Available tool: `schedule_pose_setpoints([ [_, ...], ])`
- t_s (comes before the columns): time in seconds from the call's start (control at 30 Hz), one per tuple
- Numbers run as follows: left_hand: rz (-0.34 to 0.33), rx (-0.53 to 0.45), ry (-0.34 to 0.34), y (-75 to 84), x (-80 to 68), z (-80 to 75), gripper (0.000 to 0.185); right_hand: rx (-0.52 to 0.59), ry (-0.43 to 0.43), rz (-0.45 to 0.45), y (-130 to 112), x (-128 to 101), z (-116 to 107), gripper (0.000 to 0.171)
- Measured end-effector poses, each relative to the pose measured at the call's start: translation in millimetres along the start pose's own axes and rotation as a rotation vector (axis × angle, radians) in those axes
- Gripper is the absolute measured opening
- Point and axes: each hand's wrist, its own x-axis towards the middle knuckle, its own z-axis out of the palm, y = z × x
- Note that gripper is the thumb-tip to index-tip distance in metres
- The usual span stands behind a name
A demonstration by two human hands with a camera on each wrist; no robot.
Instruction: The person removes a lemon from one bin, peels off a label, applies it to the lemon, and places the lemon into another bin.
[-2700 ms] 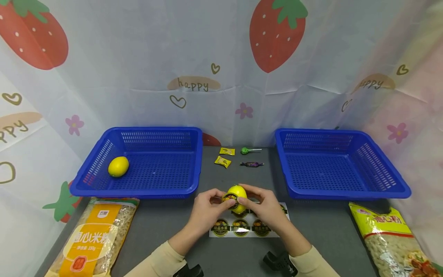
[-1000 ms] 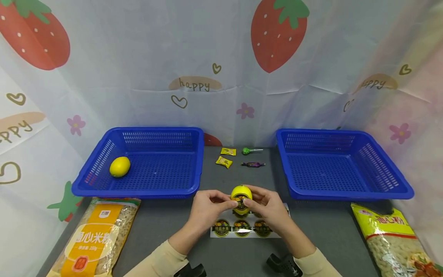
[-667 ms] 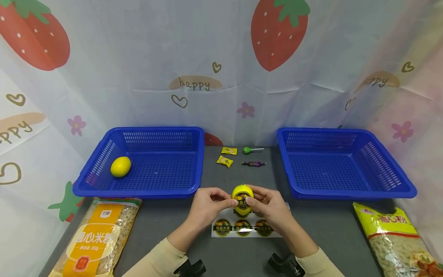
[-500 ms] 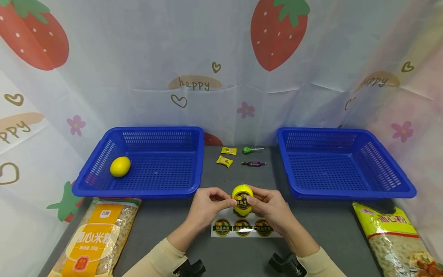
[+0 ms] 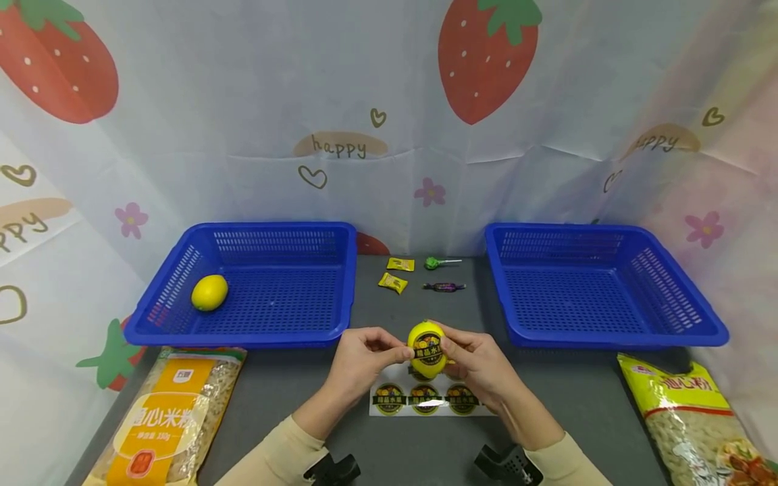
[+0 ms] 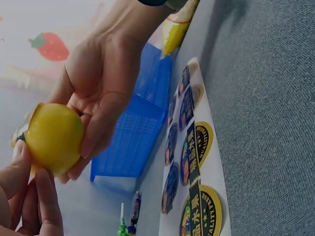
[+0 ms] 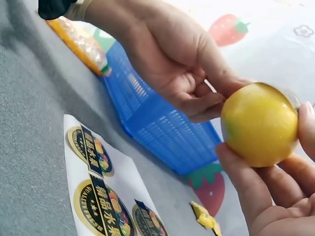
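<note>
We record two blue baskets, the left basket (image 5: 267,283) well apart from the right basket (image 5: 602,283). In front of the left basket lies the sticker sheet (image 5: 425,399). Above it, the left hand (image 5: 363,359) and right hand (image 5: 477,364) both grasp the lemon (image 5: 427,348), long axis near upright, tip up, its label facing us.

The head camera looks forward and down from above the table, wide enough to take in both blue baskets and the backdrop. Each wrist camera sits low and close, tilted sideways along the tabletop. All three share the lemon (image 5: 427,349) (image 6: 54,138) (image 7: 259,125) and the sticker sheet (image 5: 425,399) (image 6: 197,172) (image 7: 101,191).
</note>
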Motion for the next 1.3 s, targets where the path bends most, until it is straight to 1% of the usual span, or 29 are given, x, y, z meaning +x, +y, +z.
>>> schedule_pose_setpoints([
  [0.1, 0.003, -0.026, 0.006, 0.1, -0.5, 0.2, 0.017, 0.019, 0.006, 0.015, -0.5, -0.1, 0.5, 0.060],
  [0.2, -0.010, -0.041, 0.018, -2.1, -2.0, 3.8, 0.016, 0.017, 0.022, 0.018, -2.6, -1.0, 1.0, 0.059],
  [0.3, -0.020, -0.075, 0.000, -3.7, -6.3, 10.6, 0.020, -0.008, 0.065, 0.014, -6.4, -2.5, 2.6, 0.056],
  [0.4, -0.017, -0.080, -0.030, -2.5, -11.2, 18.4, 0.032, -0.061, 0.123, 0.010, -10.7, -4.9, 5.1, 0.054],
  [0.5, -0.012, -0.044, -0.033, 2.5, -15.6, 21.2, 0.044, -0.113, 0.148, 0.002, -14.1, -6.5, 10.0, 0.052],
  [0.57, -0.011, -0.018, -0.035, 5.2, -16.4, 21.6, 0.047, -0.138, 0.146, -0.006, -15.9, -8.1, 12.5, 0.051],
  [0.63, -0.009, -0.003, -0.050, 7.0, -16.1, 22.0, 0.047, -0.160, 0.132, -0.016, -17.3, -10.4, 12.7, 0.050],
  [0.73, -0.010, -0.012, -0.073, 7.8, -15.4, 23.6, 0.043, -0.217, 0.092, -0.040, -20.2, -15.0, 9.6, 0.049],
  [0.8, -0.011, -0.028, -0.078, 7.9, -15.5, 25.1, 0.042, -0.287, 0.052, -0.060, -23.6, -17.8, 6.5, 0.049],
  [0.9, -0.022, -0.085, -0.058, 8.1, -15.6, 27.2, 0.041, -0.402, -0.006, -0.093, -29.3, -20.0, 3.3, 0.050],
  [1.0, -0.030, -0.161, -0.018, 9.2, -14.8, 28.2, 0.043, -0.494, -0.025, -0.129, -38.4, -23.1, 0.5, 0.052],
  [1.07, -0.036, -0.192, 0.010, 9.7, -14.0, 27.7, 0.043, -0.507, -0.023, -0.167, -45.8, -26.4, -3.7, 0.050],
  [1.13, -0.034, -0.183, 0.031, 9.2, -13.4, 26.5, 0.044, -0.517, 0.000, -0.206, -54.8, -30.8, -10.8, 0.047],
  [1.2, -0.029, -0.150, 0.047, 8.0, -13.1, 25.7, 0.044, -0.516, 0.023, -0.248, -63.8, -35.5, -21.0, 0.045],
  [1.3, -0.026, -0.108, 0.052, 5.9, -13.2, 25.8, 0.046, -0.532, 0.077, -0.286, -76.4, -42.5, -39.6, 0.043],
])
